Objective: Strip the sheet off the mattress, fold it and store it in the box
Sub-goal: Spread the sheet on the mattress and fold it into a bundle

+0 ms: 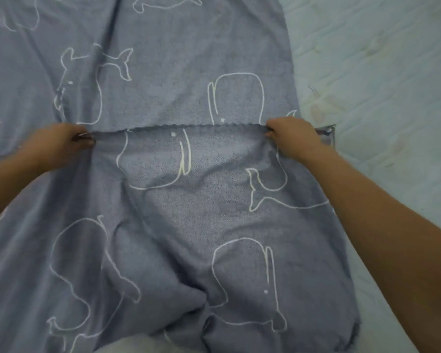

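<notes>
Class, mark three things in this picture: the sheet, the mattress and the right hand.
sheet (163,80): head view, flat part beyond the folded edge.
mattress (379,72): head view, bare quilted top.
right hand (292,137): head view, back of the hand.

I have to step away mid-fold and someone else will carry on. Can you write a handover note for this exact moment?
Left hand: grips the sheet's near edge.
Right hand: grips the same edge, which is stretched taut between the two hands.
Sheet: loose and spread over the mattress, which shows bare on the right.
Done: the sheet is stripped, and one fold is under way.
Left: lay this edge down, finish folding, then store it in the box, which is not in view.
</notes>
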